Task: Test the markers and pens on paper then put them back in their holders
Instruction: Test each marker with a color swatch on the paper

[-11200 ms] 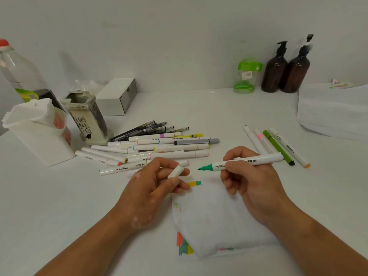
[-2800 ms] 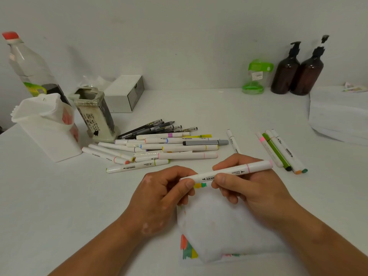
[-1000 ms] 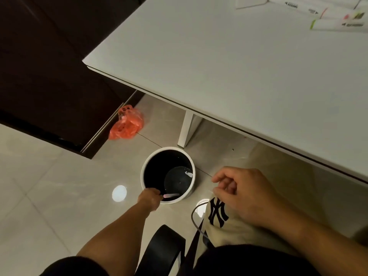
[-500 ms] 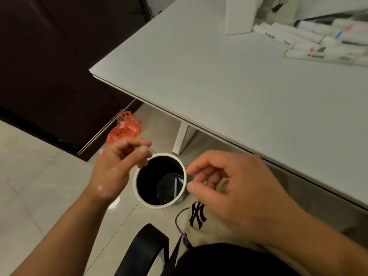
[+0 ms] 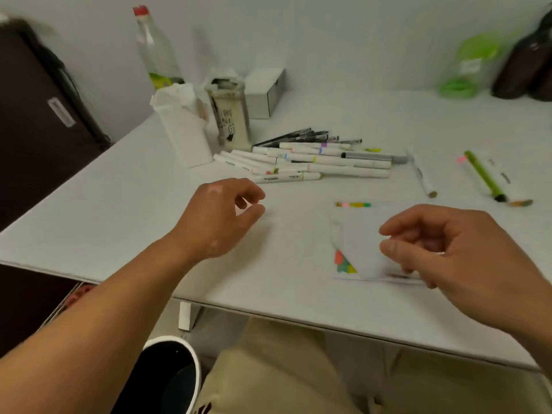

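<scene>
A pile of white markers [image 5: 313, 162] and dark pens [image 5: 298, 135] lies in the middle of the white table [image 5: 119, 210]. A single white marker [image 5: 421, 174] and a small group with a green marker [image 5: 484, 176] lie to the right. The test paper [image 5: 358, 237] with coloured swatches lies near the front edge. Two holders stand at the back left: a white one [image 5: 185, 130] and a printed one [image 5: 230, 115]. My left hand [image 5: 221, 219] hovers over the table with loosely curled fingers and holds nothing. My right hand [image 5: 454, 249] hovers over the paper's right side, also empty.
A clear bottle [image 5: 152, 46] and a white box [image 5: 265, 94] stand behind the holders. A green-lidded jar [image 5: 466, 67] and brown pump bottles [image 5: 525, 67] stand at the back right. A white-rimmed bin [image 5: 170, 380] sits on the floor below the table edge. A dark cabinet [image 5: 35, 115] is at left.
My view has swung up from the bin on the floor to the table. Both hands rose from beside the bin to above the tabletop. The marker dropped into the bin is out of my hands.
</scene>
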A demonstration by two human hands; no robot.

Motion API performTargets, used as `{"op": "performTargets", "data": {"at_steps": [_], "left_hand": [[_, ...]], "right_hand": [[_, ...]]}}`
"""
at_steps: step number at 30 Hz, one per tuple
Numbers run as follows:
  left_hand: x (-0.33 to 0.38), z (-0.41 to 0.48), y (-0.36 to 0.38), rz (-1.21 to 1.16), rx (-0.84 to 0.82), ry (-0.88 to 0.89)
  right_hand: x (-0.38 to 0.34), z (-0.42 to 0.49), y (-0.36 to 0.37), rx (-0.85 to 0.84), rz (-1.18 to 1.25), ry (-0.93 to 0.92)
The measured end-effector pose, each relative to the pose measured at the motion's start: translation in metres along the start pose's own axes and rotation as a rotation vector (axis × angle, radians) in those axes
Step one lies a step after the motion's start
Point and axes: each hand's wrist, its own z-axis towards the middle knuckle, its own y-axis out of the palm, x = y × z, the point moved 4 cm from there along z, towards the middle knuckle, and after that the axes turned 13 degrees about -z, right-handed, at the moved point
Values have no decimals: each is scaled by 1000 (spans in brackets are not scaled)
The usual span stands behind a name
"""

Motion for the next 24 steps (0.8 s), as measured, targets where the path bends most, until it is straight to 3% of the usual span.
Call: {"op": "performTargets", "data": {"at_steps": [5,11,20,22,24], "left_hand": [[-5,68,41,354,-26,76],[-7,77,50,423,-36,87],[-5,57,34,262,-156,-37],[6,55,35,120,-182,-93],[19,57,45,-201,-205,-192]], "right_hand": [[30,-10,-31,79,0,75],[47,-13,-41,103,33,122],[47,-2,-37,74,8,113],[47,4,-35,67,-10,109],[46,15,-33,63,-24,103]]}}
